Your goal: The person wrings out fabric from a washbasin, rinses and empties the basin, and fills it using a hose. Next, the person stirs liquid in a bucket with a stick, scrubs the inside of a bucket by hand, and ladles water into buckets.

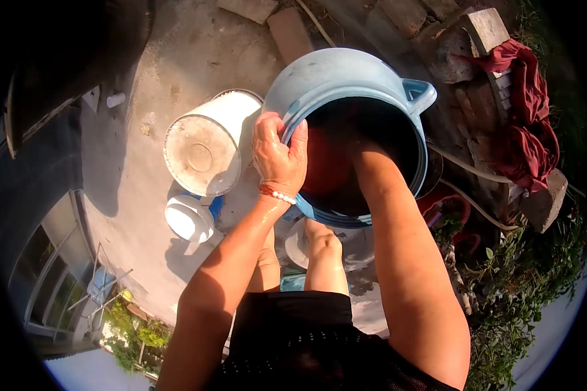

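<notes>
A large light-blue tub [332, 75] with a loop handle is tilted so that its dark mouth faces me. My left hand [280, 153], wet and with a beaded bracelet at the wrist, grips the tub's left rim, thumb on the inner side and fingers outside. My right forearm reaches deep into the tub, and the hand is lost in its shadow. Something reddish [319, 163] shows dimly inside, beside the forearm. Whether my right hand holds anything is hidden.
An upturned whitish bucket [201, 151] and a smaller white container [189, 218] stand left of the tub. Bricks [290, 36] lie beyond it. Dark red cloth [525, 117] drapes over blocks at the right, near a hose [469, 166] and leafy plants [509, 287].
</notes>
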`<state>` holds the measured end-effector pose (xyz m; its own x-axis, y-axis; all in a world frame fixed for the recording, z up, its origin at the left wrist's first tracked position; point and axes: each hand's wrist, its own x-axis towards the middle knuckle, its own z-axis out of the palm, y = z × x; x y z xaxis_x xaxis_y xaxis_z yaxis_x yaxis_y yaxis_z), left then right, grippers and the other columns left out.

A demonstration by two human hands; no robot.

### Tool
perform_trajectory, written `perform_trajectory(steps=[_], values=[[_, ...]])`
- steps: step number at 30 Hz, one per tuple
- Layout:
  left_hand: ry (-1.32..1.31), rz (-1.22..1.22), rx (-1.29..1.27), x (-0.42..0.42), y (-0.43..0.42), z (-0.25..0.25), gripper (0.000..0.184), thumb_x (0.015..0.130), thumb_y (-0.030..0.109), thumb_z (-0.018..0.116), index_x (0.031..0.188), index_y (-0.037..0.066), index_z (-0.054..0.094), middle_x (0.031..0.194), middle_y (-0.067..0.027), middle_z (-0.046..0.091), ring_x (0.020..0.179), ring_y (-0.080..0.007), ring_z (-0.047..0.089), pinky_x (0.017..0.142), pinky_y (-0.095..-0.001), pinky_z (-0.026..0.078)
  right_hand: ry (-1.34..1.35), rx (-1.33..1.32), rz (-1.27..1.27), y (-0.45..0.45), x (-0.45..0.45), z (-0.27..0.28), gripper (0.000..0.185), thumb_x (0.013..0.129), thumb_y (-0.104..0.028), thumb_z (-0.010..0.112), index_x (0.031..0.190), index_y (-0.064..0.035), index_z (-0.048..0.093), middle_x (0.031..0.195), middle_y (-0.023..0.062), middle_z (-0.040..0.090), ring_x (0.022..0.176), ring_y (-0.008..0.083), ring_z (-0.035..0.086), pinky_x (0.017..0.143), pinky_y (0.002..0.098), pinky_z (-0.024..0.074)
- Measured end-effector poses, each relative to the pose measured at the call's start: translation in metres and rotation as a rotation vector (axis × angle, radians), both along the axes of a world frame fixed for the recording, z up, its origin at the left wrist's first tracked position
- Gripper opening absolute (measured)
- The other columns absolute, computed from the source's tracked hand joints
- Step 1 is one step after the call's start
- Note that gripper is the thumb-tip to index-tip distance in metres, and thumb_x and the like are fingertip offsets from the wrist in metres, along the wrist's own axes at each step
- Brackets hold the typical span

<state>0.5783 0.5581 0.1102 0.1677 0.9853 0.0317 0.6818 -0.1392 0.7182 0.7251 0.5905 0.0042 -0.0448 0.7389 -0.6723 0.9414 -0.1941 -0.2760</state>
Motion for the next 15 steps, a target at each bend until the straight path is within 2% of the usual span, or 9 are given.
perform_trajectory(steps=[5, 9, 15], values=[[0.056, -0.016, 0.058, 0.003, 0.005, 0.010, 0.033, 0.081, 0.027, 0.064, 0.085, 0.001, 0.046, 0.092, -0.0169, 0.054, 0.078, -0.0346, 0.052, 0.069, -0.0409, 0.043, 0.004, -0.038, -0.016, -0.007, -0.013, 0.024, 0.028, 0.077, -0.023, 0.056, 0.098, -0.0064, 0.065, 0.103, 0.0142, 0.062, 0.098, 0.0286, 0.060, 0.080, 0.0376, 0.0489], [0.057, 0.010, 0.007, 0.004, 0.005, 0.008, 0.034, 0.081, 0.030, 0.064, 0.084, 0.000, 0.045, 0.091, -0.0167, 0.053, 0.078, -0.0346, 0.051, 0.071, -0.0417, 0.042, 0.004, -0.072, -0.009, -0.027, -0.028, 0.034, 0.029, 0.077, -0.025, 0.057, 0.099, -0.0073, 0.065, 0.105, 0.0135, 0.062, 0.099, 0.0285, 0.059, 0.081, 0.0377, 0.0485], [0.074, 0.008, -0.009, 0.003, 0.005, 0.011, 0.031, 0.078, 0.023, 0.066, 0.085, 0.002, 0.045, 0.094, -0.0167, 0.052, 0.084, -0.0351, 0.050, 0.073, -0.0421, 0.040, -0.019, -0.085, -0.019, -0.025, -0.036, 0.029, 0.032, 0.077, -0.027, 0.057, 0.101, -0.0088, 0.064, 0.108, 0.0125, 0.061, 0.101, 0.0284, 0.059, 0.083, 0.0378, 0.0478]])
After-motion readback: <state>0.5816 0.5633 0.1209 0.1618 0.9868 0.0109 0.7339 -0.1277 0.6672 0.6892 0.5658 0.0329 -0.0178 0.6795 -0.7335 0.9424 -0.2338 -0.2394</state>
